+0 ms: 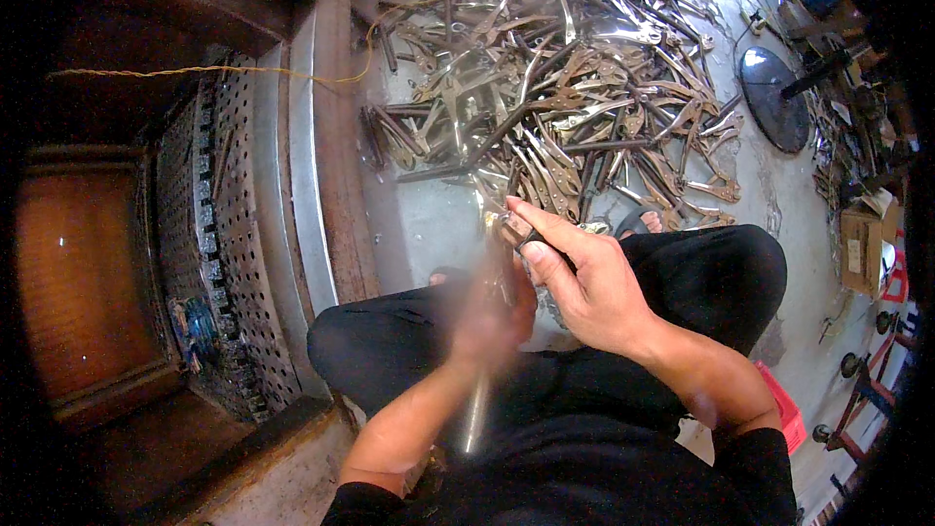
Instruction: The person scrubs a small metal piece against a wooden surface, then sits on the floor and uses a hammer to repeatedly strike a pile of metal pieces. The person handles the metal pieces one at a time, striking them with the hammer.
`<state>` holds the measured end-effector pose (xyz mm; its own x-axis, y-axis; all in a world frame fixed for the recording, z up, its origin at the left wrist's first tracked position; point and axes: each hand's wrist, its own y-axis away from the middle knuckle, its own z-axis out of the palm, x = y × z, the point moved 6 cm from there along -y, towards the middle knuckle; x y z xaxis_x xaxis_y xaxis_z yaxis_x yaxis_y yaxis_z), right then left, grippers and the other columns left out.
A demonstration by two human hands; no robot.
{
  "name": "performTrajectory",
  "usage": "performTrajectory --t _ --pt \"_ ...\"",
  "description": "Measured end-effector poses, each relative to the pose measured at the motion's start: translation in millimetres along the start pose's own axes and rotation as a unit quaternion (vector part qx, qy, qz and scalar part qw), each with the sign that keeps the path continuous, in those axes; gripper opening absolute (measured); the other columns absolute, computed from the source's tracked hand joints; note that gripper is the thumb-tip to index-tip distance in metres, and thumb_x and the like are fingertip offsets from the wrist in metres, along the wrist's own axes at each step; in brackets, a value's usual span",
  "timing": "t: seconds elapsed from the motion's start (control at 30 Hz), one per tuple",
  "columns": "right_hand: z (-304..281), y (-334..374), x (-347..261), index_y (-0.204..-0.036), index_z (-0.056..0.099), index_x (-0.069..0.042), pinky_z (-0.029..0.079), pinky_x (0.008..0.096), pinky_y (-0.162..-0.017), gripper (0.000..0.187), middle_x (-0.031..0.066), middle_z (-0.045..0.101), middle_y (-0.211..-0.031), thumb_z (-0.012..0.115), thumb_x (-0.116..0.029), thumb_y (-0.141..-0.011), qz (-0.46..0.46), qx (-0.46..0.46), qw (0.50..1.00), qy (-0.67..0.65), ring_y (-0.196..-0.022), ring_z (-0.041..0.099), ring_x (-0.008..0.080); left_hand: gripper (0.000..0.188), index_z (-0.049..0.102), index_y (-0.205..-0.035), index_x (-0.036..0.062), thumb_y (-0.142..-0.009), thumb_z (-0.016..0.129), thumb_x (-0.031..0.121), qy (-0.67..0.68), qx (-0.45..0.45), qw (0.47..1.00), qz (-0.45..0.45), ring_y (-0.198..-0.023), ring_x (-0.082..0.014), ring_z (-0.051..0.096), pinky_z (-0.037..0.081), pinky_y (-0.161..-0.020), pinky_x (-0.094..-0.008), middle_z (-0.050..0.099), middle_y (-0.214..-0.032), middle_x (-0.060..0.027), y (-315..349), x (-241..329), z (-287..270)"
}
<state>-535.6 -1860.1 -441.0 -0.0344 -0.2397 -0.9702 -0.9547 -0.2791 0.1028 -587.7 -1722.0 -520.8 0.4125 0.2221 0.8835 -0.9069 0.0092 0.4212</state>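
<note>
My right hand (596,294) is closed, thumb and fingers pinching a small metal piece with a dark end (521,231), probably part of a pair of locking pliers. My left hand (492,317) is right beside it, smeared by motion, so its fingers do not read clearly. Below the left hand a shiny metal bar (474,419) sticks out; whether that hand grips it I cannot tell. In front of both hands lies a large heap of locking pliers (575,107), silver and dark, spread over the grey floor (429,234).
A rusty metal frame with a perforated plate (234,234) stands along the left, a yellow wire (243,74) crossing it. To the right are a round dark base (774,102), a cardboard box (862,251) and a red bin (782,409). My bent knees (721,278) flank the hands.
</note>
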Motion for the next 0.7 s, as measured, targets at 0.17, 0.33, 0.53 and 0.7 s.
performTrajectory --t 0.17,0.33,0.53,0.7 --pt "0 1 -7 -0.142 0.051 -0.003 0.053 0.0307 -0.075 0.043 0.0166 0.07 -0.097 0.054 -0.009 -0.1 -0.014 0.01 1.0 0.022 -0.074 0.064 0.0173 0.026 0.054 -0.119 0.0132 -0.102 0.052 0.033 0.047 0.051 0.997 0.021 -0.067 -0.0077 0.052 0.044 -0.052 -0.0229 0.052 -0.082 0.0043 -1 -20 -1" --pt "0 1 -8 -0.142 0.052 -0.003 0.053 0.0327 -0.077 0.042 0.0185 0.07 -0.097 0.055 -0.009 -0.1 -0.004 0.015 0.999 0.036 -0.077 0.067 0.0213 0.074 0.039 -0.139 0.0074 -0.083 0.05 0.054 0.057 -0.019 0.986 -0.157 -0.113 -0.0231 0.047 0.039 -0.092 -0.0371 0.046 -0.125 -0.0099 17 -5 9" --pt "1 4 -8 -0.14 0.054 -0.005 0.053 0.0346 -0.075 0.041 0.0174 0.069 -0.09 0.057 -0.008 -0.099 -0.05 0.035 0.993 0.104 -0.075 0.067 0.0264 0.056 0.05 -0.105 0.0156 -0.096 0.039 0.07 0.197 -0.017 0.957 -0.212 -0.049 -0.0177 0.042 0.038 -0.047 -0.0299 0.047 -0.067 -0.0031 24 5 20" --pt "3 3 -13 -0.139 0.055 -0.007 0.053 0.0372 -0.074 0.041 0.0166 0.069 -0.087 0.057 -0.009 -0.098 -0.05 0.01 0.992 0.116 -0.077 0.069 0.0322 0.062 0.048 -0.103 0.0152 -0.095 0.032 0.075 0.272 -0.054 0.948 -0.154 -0.048 -0.0166 0.037 0.034 -0.047 -0.0303 0.044 -0.066 -0.0041 27 10 28"
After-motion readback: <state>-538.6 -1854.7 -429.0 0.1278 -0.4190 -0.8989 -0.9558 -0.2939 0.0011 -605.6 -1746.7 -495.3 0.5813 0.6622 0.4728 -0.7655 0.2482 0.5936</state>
